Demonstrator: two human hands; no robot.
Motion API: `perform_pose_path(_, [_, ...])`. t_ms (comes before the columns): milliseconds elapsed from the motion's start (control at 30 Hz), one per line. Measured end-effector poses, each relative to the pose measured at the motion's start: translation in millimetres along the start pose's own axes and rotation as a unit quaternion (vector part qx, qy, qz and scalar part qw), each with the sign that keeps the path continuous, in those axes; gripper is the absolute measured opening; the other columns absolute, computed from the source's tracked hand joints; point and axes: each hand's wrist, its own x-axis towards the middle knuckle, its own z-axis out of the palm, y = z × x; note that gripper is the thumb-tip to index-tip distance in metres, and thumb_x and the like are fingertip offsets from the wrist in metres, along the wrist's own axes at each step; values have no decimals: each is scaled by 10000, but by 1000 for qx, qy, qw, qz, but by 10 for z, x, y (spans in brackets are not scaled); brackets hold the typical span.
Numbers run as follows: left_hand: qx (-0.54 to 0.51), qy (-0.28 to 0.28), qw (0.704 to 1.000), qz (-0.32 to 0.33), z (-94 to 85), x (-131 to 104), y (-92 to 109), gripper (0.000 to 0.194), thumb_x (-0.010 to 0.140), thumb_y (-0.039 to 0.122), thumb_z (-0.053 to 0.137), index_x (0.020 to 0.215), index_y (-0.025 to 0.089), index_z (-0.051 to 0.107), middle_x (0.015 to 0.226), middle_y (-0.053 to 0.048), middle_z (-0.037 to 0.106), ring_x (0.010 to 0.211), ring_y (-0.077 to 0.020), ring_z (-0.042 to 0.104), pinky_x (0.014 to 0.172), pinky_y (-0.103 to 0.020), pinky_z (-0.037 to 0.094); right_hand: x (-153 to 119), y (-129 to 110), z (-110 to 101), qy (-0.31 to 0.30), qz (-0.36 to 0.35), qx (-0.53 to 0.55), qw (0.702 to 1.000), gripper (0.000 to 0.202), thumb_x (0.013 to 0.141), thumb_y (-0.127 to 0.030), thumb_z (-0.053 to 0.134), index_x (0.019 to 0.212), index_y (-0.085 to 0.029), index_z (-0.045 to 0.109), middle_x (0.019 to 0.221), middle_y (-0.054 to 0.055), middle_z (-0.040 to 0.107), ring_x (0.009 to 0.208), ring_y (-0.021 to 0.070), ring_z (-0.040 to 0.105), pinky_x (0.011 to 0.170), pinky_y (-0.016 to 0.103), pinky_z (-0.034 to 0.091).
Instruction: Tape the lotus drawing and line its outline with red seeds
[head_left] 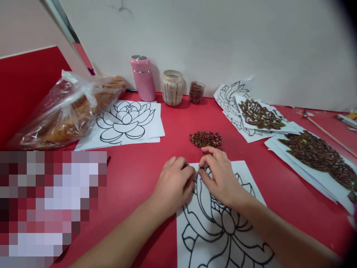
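Observation:
A white sheet with a black lotus outline [228,223] lies on the red table in front of me. My right hand [219,175] is over its upper part, thumb and forefinger pinched on a small dark bean [201,168]. Curled at the sheet's upper left edge is my left hand [174,182]; its fingertips are turned away, so anything in them is hidden. Just beyond my right fingers sits a loose pile of small red and green beans [206,139].
Behind stand a pink flask [143,80], a whitish jar [172,89] and a small cup of beans [196,93]. Bean-covered sheets [318,160] are stacked at right. At left lie another lotus drawing [126,126], a plastic bag [72,115] and a blurred-out patch.

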Motion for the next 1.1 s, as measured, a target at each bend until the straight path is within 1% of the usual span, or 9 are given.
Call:
perform_pose_path(133, [-6,-1,1000,-2,-3,-2,2,157,729,131,451,784,165,595,801,-55,492,757,-188,415,661,-313,375,14,34,-15,11,28,39,999,65,774,-190,461,829,-213,489,1143,81,437,1120,252,377,860,452,360])
perform_pose_path(233, [-8,-2,1000,-1,-8,-4,7,162,727,138,453,785,169,600,800,-55,492,753,-190,417,661,-315,374,19,51,-47,17,28,59,998,64,785,-189,452,825,-218,492,1141,71,433,1134,235,368,876,435,363])
perform_pose_path(467, [-8,-5,1000,-7,-37,1,17,182,737,164,446,827,186,602,800,-51,489,749,-191,417,668,-325,371,11,51,-128,5,-13,53,998,108,762,-144,485,814,-216,545,1156,61,415,1146,215,346,909,402,358])
perform_pose_path(600, [2,-11,1000,-9,-35,2,15,168,735,168,450,819,186,594,798,-50,489,746,-193,415,665,-326,366,19,61,-183,-14,-71,21,997,199,756,-96,470,847,-219,598,1173,56,416,1138,208,345,932,390,341])
perform_pose_path(733, [14,-15,1000,-11,-20,1,19,162,738,157,451,820,188,586,801,-49,485,755,-195,415,669,-326,364,35,82,-270,-47,-121,-23,991,330,732,-40,463,918,-252,634,1252,36,391,1137,207,341,939,402,334])
perform_pose_path(900, [20,-7,1000,-8,-2,14,12,172,746,147,446,842,182,584,803,-51,487,756,-195,416,673,-332,365,27,89,-364,-92,-145,-60,983,435,724,-17,459,1017,-295,620,1321,21,351,1154,217,333,938,433,337])
perform_pose_path(1100, [15,-2,1000,-4,19,8,1,174,742,145,452,851,171,585,809,-57,491,761,-197,421,672,-329,368,8,113,-359,-103,-167,-78,978,470,744,-36,457,1089,-331,580,1338,16,341,1183,242,307,932,463,338])
